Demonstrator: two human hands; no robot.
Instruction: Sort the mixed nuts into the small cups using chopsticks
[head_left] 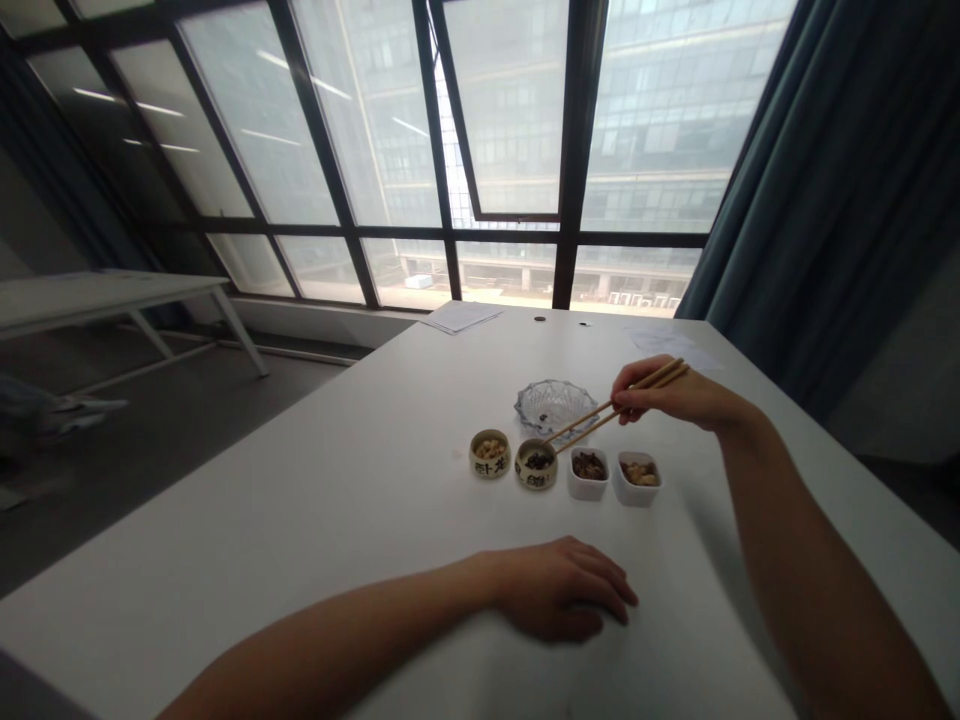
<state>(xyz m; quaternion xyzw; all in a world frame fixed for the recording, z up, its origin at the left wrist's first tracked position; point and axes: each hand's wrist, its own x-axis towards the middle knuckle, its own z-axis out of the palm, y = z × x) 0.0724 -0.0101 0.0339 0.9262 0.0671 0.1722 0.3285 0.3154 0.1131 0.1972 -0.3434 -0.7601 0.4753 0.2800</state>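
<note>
My right hand (pixel 646 388) grips a pair of wooden chopsticks (pixel 592 420), with their tips at the rim of a round cream dish (pixel 536 478) marked with dark characters. Dark bits of food (pixel 538 461) lie inside that dish. To its left is a matching round dish (pixel 490 467) with pale nut-like pieces. Two small white square cups stand on the right: one cup (pixel 588 487) holds dark brown pieces, the other cup (pixel 638 494) light tan ones. Behind them sits a clear glass bowl (pixel 551 400) with a small dark piece in it. My left hand (pixel 570 592) rests on the table, fingers stretched out.
The white table (pixel 360 480) reaches toward the windows. Papers (pixel 463 317) lie at its far left corner, more sheets (pixel 667 345) at the far right. A second white table (pixel 112 290) stands to the left. A blue curtain (pixel 810 200) hangs on the right.
</note>
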